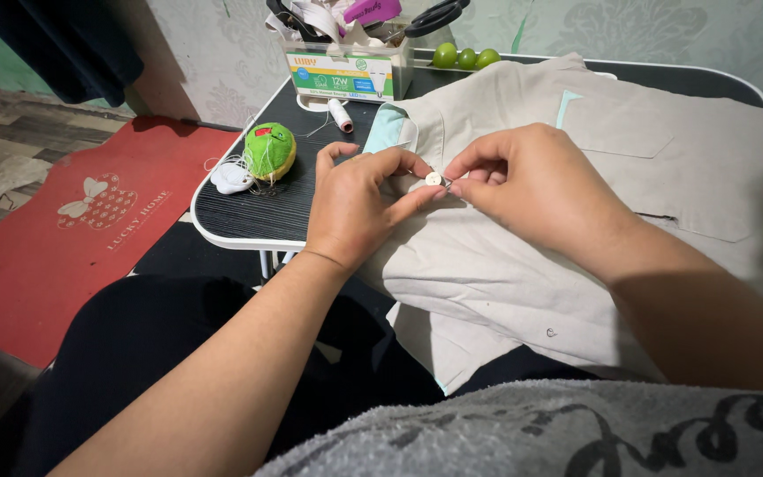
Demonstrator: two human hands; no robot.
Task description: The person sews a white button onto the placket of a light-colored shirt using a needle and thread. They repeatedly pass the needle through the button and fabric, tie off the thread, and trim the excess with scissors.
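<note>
Currently left hand (359, 203) and right hand (523, 181) both pinch a small white button (434, 178) between thumb and fingertips, pressed onto the beige shirt (664, 177) directly beneath. Green pincushion (270, 150) sits left of the fingers.

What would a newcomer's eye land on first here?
Both hands meet at centre frame: the left hand and right hand pinch a small white button against a beige shirt spread over the black table. A bright green pincushion sits to their left, beside a white thread spool.
</note>
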